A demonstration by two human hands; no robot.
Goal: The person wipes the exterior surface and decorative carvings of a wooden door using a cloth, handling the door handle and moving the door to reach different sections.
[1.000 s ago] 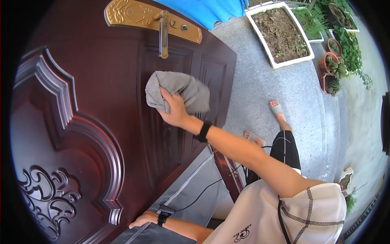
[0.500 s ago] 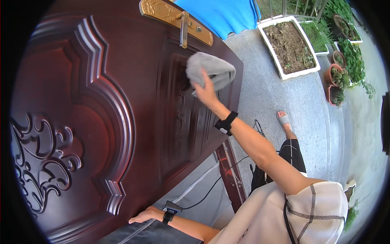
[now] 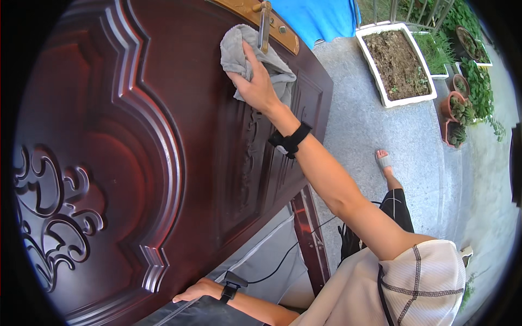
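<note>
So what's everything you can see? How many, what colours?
door: one, dark red-brown, left
handle: one, silver and gold, on door
cloth: one, grey, by handle
sheet: one, blue, top middle
planters: at least two, white, upper right
pots: several, reddish-brown, upper right
plants: several, green, upper right
railing: one, grey, top right
ground: one, grey, right
cable: at least one, black, lower middle
wristbands: two, black, middle and bottom
shirt: one, cream, lower right
shorts: one, black, lower right
sandal: one, grey, right
right hand: one, bare, on cloth
left hand: one, bare, at door's lower edge

Wide head-worn fisheye view, looking down at both hands [image 3: 258, 88], door [image 3: 198, 136] close by
</note>
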